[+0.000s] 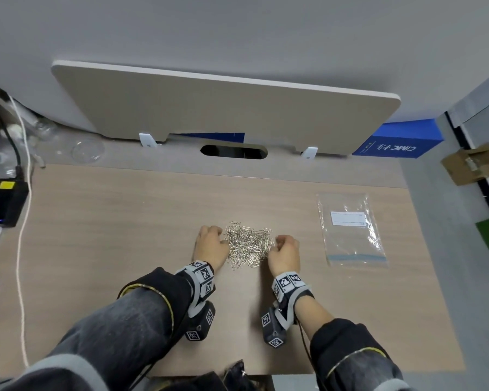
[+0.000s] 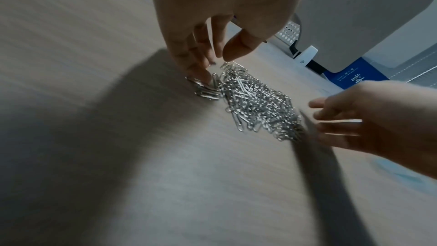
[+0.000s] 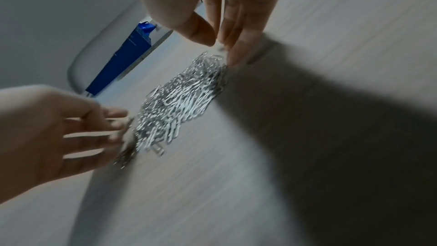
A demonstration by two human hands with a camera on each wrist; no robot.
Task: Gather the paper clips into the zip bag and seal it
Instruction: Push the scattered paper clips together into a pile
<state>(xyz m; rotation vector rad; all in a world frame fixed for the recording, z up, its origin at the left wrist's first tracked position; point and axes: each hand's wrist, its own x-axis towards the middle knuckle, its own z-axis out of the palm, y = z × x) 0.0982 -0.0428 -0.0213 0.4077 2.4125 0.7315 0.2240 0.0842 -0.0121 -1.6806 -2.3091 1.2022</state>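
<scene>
A heap of silver paper clips (image 1: 249, 244) lies on the wooden desk (image 1: 124, 235) between my hands. My left hand (image 1: 220, 239) stands at the heap's left edge; the right wrist view shows its straight, spread fingers (image 3: 94, 134) touching the clips (image 3: 175, 108). At the right edge is my right hand (image 1: 274, 246), whose extended fingers (image 2: 338, 121) press against the clips (image 2: 257, 104). Neither hand grips anything that I can make out. The clear zip bag (image 1: 350, 230), with a white label and a blue zip strip, lies flat and apart to the right.
A beige divider panel (image 1: 223, 108) stands along the desk's back, with a cable slot (image 1: 233, 151) below it. A black power adapter (image 1: 5, 201) and a white cord (image 1: 21, 249) lie at the left edge. A blue box (image 1: 398, 139) sits at the back right.
</scene>
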